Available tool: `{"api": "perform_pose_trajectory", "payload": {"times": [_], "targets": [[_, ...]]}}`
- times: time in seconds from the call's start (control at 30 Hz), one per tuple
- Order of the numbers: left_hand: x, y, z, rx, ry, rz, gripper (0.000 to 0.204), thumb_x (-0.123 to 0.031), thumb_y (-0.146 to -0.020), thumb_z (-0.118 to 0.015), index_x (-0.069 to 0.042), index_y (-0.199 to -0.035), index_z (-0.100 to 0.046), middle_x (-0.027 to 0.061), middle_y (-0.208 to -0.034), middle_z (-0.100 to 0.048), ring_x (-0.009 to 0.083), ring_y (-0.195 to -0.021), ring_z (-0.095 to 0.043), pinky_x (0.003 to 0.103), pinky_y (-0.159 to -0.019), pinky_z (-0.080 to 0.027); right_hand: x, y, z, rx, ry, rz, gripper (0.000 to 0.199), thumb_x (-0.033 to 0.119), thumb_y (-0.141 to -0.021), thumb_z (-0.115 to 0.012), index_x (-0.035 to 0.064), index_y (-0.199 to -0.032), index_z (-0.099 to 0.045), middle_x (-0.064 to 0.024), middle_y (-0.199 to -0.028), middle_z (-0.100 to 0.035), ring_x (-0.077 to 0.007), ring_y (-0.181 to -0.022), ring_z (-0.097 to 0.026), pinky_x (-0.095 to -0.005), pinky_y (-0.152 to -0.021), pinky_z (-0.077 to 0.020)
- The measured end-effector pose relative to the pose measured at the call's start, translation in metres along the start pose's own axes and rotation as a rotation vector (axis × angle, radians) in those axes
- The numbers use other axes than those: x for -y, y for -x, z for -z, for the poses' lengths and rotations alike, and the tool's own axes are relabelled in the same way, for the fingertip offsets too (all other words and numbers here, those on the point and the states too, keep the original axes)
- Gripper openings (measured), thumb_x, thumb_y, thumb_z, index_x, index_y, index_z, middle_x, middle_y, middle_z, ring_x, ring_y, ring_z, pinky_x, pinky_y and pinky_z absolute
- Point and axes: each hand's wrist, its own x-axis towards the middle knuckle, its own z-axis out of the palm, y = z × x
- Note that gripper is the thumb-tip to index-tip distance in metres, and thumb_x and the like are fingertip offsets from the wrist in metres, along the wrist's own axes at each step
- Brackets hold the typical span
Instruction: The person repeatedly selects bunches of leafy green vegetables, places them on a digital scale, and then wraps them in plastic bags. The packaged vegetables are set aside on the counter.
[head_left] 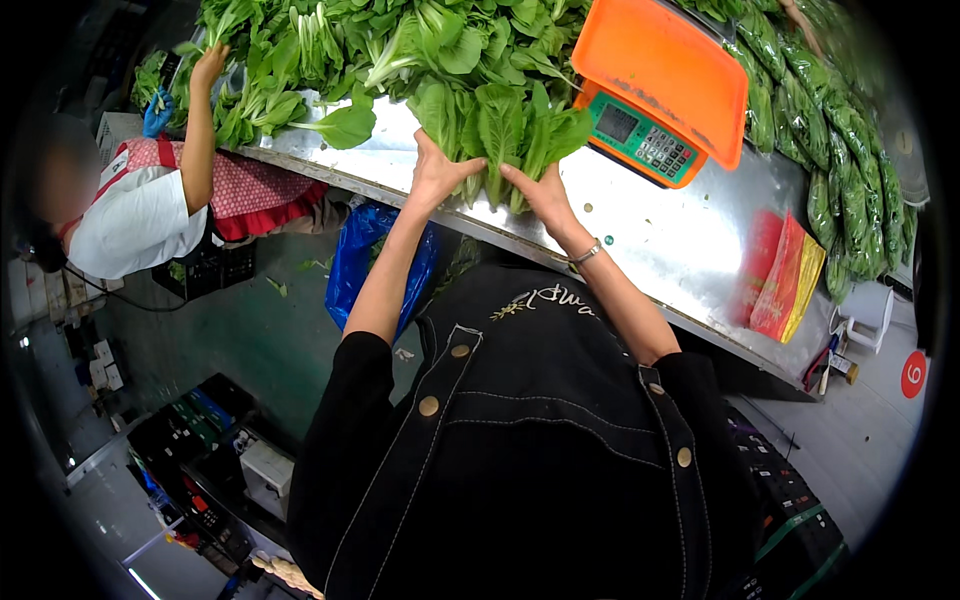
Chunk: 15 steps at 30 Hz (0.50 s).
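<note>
The left hand and right hand clasp a bunch of leafy greens from either side, in the upper middle of the frame. Both thumbs lie across its near face, their tips pointing at one another with a small gap between; the other fingers wrap the outer sides, partly hidden by leaves, so how tightly they press I cannot tell. The leaves fan away from the person, with the pale stem ends toward the lower edge. A bracelet circles the right wrist.

Under the bunch runs a metal table. Just right of the greens sits an orange scale with a green keypad panel (its reading is too small to make out). Behind, a loose heap of greens fills the top of the frame. Bagged greens are stacked at upper right, near a red-and-yellow packet. A blue plastic bag hangs below the table edge, left of centre. At upper left, a co-worker reaches into the heap, one hand blue-gloved.
</note>
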Motion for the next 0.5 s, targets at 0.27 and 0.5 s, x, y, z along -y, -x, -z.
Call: {"api": "perform_pose_trajectory", "payload": {"times": [0.27, 0.5], "targets": [[-0.009, 0.003, -0.003, -0.065, -0.046, 0.084, 0.093, -0.027, -0.058, -0.085, 0.008, -0.117, -0.021, 0.0278, -0.119, -0.040, 0.0373, -0.112, -0.046, 0.040, -0.092, -0.041, -0.009, 0.020, 0.048, -0.146, 0.246, 0.076, 0.072, 0.028, -0.072, -0.077, -0.0030, -0.122, -0.036, -0.0196, -0.110, -0.059, -0.0281, -0.098, -0.061, -0.0350, -0.086, -0.0470], [-0.006, 0.005, -0.012, -0.120, -0.111, 0.015, 0.107, -0.037, -0.055, -0.085, 0.009, -0.124, -0.017, 0.0302, -0.124, -0.033, 0.0421, -0.111, -0.044, 0.043, -0.093, -0.040, -0.007, 0.025, 0.049, -0.354, 0.552, 0.221, 0.065, 0.023, -0.071, -0.076, -0.0028, -0.117, -0.039, -0.0227, -0.108, -0.055, -0.0380, -0.099, -0.056, -0.0409, -0.082, -0.0447]]}}
